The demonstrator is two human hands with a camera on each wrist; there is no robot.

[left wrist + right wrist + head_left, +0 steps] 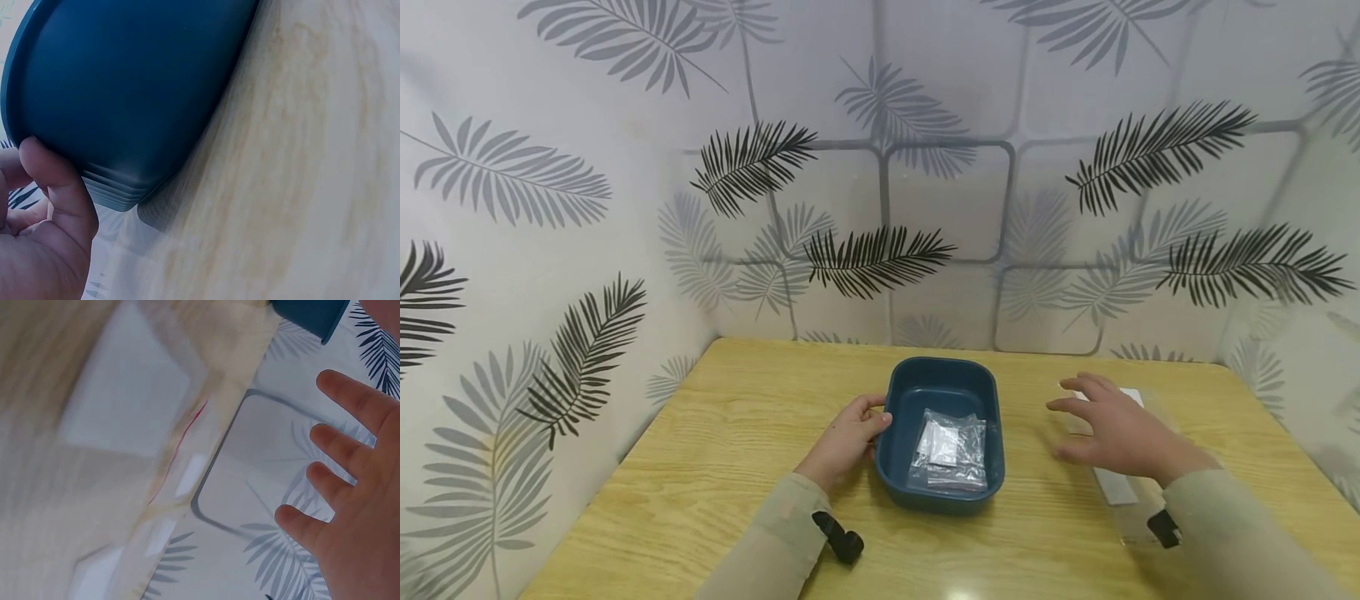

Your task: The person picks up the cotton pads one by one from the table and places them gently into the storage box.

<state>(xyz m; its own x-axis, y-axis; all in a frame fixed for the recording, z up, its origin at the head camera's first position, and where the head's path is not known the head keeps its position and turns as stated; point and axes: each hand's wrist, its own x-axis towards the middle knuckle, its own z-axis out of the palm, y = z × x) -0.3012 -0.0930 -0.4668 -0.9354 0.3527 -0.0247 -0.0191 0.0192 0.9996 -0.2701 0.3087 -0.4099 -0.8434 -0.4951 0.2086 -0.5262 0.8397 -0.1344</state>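
Left hand gripping blue bin from left, right hand spread, empty, above clear bag

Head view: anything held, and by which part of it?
Left grip holds the blue bin by its left side, thumb at the rim; right grip holds nothing.

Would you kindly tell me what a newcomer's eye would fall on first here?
Probably the dark blue bin on the wooden table, with clear plastic packaging inside and the left hand holding its left side. Next come the black leaf prints on the wall behind.
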